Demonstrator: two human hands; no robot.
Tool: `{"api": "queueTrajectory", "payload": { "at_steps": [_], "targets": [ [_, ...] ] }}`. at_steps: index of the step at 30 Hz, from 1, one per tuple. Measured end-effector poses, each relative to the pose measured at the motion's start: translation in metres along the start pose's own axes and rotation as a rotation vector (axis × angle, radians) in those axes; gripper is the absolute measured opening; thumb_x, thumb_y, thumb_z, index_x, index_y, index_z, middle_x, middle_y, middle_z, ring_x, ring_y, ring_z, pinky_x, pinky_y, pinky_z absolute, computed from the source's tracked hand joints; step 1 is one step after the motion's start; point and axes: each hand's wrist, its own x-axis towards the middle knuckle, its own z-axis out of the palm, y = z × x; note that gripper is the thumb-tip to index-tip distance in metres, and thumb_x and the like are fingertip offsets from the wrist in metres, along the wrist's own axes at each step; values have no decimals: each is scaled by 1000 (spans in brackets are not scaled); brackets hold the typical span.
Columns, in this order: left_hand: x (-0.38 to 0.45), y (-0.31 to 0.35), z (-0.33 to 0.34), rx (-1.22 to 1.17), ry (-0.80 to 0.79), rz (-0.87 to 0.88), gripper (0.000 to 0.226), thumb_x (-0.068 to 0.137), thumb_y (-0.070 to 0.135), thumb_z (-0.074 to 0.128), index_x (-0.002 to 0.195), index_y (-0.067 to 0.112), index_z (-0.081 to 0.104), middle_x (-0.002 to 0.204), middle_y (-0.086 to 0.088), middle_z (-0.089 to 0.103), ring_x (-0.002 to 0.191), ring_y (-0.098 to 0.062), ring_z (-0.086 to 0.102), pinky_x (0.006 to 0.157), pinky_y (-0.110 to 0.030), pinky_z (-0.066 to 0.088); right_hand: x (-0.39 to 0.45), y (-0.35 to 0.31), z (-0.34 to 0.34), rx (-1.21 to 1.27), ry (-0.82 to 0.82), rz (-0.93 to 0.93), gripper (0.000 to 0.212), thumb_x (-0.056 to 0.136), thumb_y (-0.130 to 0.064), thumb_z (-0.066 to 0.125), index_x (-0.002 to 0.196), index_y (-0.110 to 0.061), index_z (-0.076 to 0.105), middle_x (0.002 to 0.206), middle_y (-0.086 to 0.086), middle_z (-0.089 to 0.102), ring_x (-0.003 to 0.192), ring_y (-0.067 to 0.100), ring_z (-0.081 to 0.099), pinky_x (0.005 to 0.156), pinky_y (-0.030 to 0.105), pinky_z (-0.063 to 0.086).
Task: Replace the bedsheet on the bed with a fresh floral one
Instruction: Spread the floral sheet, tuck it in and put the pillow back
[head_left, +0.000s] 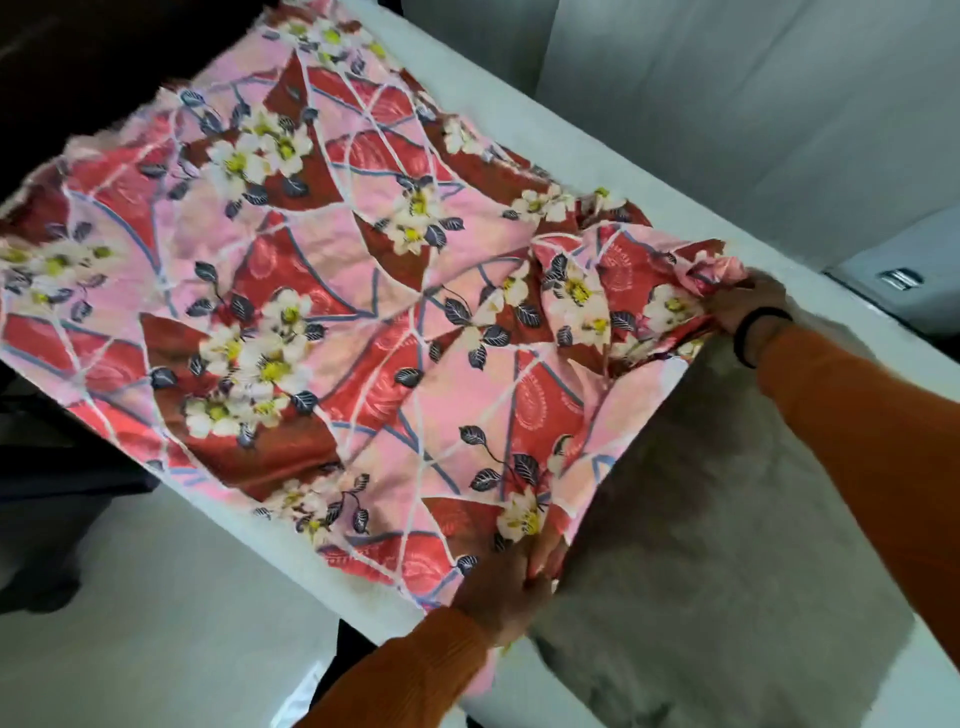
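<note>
A pink-and-red floral bedsheet (322, 291) is spread across the white mattress (545, 130) from 9 to 3 o'clock. Its near edge is gripped by the left hand (501, 590) at 6 o'clock and bunched in the outstretched right hand (748, 306) at 3 o'clock.

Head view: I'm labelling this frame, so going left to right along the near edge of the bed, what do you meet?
Floor → left hand gripping the floral sheet at its near corner → bare mattress → right hand gripping the sheet's other corner, black band on its wrist.
</note>
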Motion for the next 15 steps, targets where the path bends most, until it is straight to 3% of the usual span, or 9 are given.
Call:
{"api": "queueTrajectory", "payload": {
  "at_steps": [1,2,3,5,6,8,10,12,15],
  "targets": [
    [-18,7,5,24,91,-1,53,85,53,41,127,23,51,116,-9,68,108,-32,65,88,-43,52,-15,1,-5,-8,-67,-56,51,91,-31,71,130,2,63,131,18,63,130,32,54,97,16,41],
    [-25,12,24,-113,69,-47,51,88,51,44,132,25,49,122,-7,65,111,-31,63,90,-43,51,-16,13,-3,2,-117,-69,55,91,-32,69,133,2,59,133,15,59,132,32,52,101,16,37],
    [-31,9,25,-81,107,-35,54,90,52,48,138,27,46,129,-4,61,117,-28,61,94,-42,50,-24,27,-8,13,-133,-52,51,94,-28,67,134,3,58,131,14,58,132,32,51,106,22,34],
    [-46,21,39,-66,181,72,61,92,56,52,147,28,44,141,-1,55,130,-24,52,104,-41,47,-32,59,-17,-40,-58,-46,47,95,-30,65,129,2,62,130,22,62,126,38,57,107,38,39],
    [-44,24,47,7,275,180,61,94,54,53,148,27,45,143,-1,53,133,-24,49,107,-42,44,-33,78,-23,-79,-5,-11,52,91,-37,67,126,1,63,127,24,64,122,39,59,103,41,42],
    [-34,37,40,68,364,350,53,98,49,54,146,26,48,139,1,54,128,-23,49,108,-42,42,-42,117,-38,-128,57,89,50,88,-33,71,125,-1,60,124,24,64,117,40,59,101,41,42],
    [-24,66,40,138,321,513,50,98,44,55,145,24,51,132,0,58,119,-23,53,102,-39,43,-58,155,-52,-252,92,28,46,87,-34,64,119,-1,62,119,24,65,114,42,58,110,43,37],
    [-4,90,56,212,270,619,49,97,42,54,141,20,56,134,-4,61,121,-27,56,103,-39,41,-72,185,-59,-389,75,-98,52,84,-42,54,116,-2,63,119,24,63,117,43,55,120,47,24],
    [39,118,73,226,50,481,70,93,55,42,148,13,47,148,-15,50,137,-37,45,114,-45,37,-98,220,-74,-466,43,-102,54,88,-52,53,130,-19,56,143,12,49,130,41,46,115,55,34]
  ]
}}
